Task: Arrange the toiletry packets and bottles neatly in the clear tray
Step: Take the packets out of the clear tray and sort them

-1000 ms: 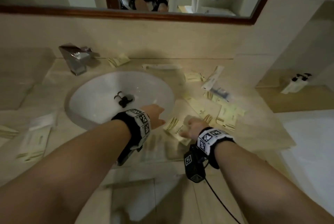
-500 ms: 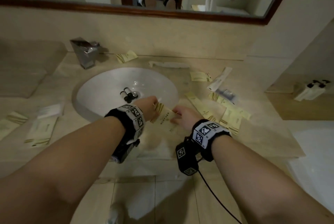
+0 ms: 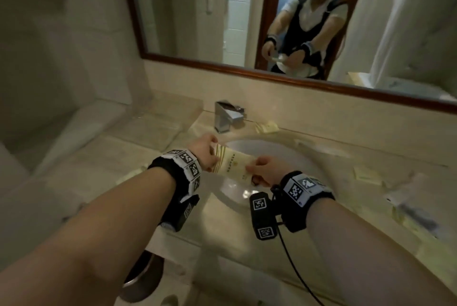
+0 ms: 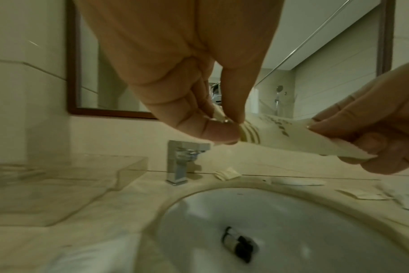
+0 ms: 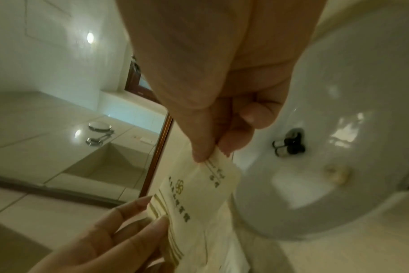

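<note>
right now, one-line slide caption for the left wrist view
Both hands, left and right, pinch a cream packet by its ends above the sink.

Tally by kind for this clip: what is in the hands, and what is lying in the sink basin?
cream packet, pinched between left hand and right hand: 1
small bottles, lying in the sink basin by the drain: 2
Total: 3

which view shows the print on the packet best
The right wrist view: the packet faces the camera, logo, characters and stripes sharp. The head view shows it small between both hands; the left wrist view shows it edge-on and blurred.
</note>
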Demonstrator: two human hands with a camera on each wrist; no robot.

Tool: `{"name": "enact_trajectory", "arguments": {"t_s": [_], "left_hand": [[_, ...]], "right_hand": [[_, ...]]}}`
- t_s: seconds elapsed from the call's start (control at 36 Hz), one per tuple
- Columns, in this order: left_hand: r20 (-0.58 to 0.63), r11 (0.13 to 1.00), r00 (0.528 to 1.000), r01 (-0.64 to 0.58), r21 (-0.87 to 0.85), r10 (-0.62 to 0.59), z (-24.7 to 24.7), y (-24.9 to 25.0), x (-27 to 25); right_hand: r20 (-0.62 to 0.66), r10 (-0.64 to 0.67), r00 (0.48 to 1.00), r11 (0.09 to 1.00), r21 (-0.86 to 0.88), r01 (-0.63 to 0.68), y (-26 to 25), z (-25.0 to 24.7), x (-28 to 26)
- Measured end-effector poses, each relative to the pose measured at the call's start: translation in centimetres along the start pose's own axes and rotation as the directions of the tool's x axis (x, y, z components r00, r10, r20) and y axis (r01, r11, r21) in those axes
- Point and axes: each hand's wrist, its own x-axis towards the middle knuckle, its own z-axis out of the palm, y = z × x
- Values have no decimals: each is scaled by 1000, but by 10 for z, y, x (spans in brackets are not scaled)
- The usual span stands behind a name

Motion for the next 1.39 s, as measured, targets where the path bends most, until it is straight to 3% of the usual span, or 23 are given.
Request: {"name": "enact_trajectory", "arguments": {"t_s": [0.11,0.25,0.53,0.78,0.89,1.0,1.17,1.31,1.39], "left_hand": [[-40,1000,999,-2,-11,2,-47,-39,14],[-57,974,998,-24,226,37,-114,-90,46],[-7,941,1000,27,338,-26,-196,-189,134],[93,923,991,55,381,-97,-206,-257,197],[215,922,963,72,381,-164,-201,-270,223],[303,889,937,19,457,-175,-199,-282,244],[393,836,896,-46,546,-207,-198,-295,261],[379,812,902,-58,580,-206,-204,-299,269],[368,807,907,-57,589,-205,-205,-300,274]], "right_hand": [[41,-5,999,1000,18,5,-44,38,38],[82,10,997,991,133,-21,-103,93,99],[100,117,988,958,251,-139,-192,180,219],[145,218,965,970,79,-230,-214,224,299],[136,230,964,968,74,-242,-214,241,329],[128,233,964,973,-38,-230,-215,247,351],[114,246,962,959,117,-259,-212,263,376],[99,287,953,870,389,-303,-218,269,385],[102,277,955,854,430,-294,-216,270,390]]}}
